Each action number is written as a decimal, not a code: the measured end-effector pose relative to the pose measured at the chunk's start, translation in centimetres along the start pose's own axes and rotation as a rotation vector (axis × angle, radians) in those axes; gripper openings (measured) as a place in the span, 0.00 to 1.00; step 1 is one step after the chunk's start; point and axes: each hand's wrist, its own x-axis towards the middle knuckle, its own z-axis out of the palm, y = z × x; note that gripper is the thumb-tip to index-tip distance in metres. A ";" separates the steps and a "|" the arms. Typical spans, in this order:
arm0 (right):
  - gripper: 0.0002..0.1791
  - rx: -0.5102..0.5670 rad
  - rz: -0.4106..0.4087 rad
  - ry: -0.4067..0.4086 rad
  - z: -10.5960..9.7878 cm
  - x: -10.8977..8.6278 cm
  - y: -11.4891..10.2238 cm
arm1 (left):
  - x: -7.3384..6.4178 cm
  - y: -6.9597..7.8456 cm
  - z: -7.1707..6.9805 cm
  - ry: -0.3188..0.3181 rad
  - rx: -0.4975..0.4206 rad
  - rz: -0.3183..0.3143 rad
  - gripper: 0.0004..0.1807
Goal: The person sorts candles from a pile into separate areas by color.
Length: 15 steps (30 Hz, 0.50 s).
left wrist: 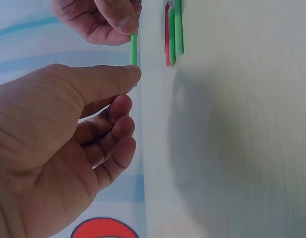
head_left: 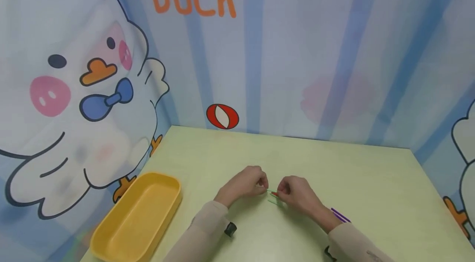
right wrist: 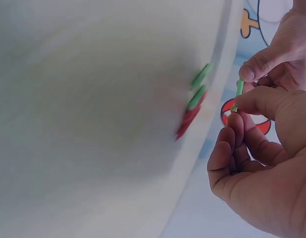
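Both hands pinch one thin green stick (left wrist: 133,49) between thumb and forefinger, one hand at each end. My left hand (head_left: 246,182) holds its left end, the other fingers loosely curled, as the left wrist view shows. On the right end is my right hand (head_left: 298,194), its thumb and fingertip close together on the stick. Below the hands, more green sticks (left wrist: 178,29) and a red stick (left wrist: 167,37) lie side by side on the table. In the right wrist view these loose sticks look blurred, green (right wrist: 196,98) beside red (right wrist: 187,121).
A yellow tray (head_left: 137,216) stands at the table's left side. Purple sticks (head_left: 340,215) lie beside the right forearm, partly covered by it. The pale yellow table (head_left: 389,196) ends at a patterned curtain (head_left: 289,47) behind and at both sides.
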 end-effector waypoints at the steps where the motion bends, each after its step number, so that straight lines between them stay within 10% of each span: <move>1: 0.07 -0.006 0.028 -0.023 0.1 0.3 -1.1 | -0.7 -0.3 -0.3 0.010 -0.011 -0.015 0.05; 15: 0.08 0.057 -0.080 -0.176 4.7 3.7 -6.1 | -8.4 -3.7 -2.6 0.091 -0.043 -0.194 0.04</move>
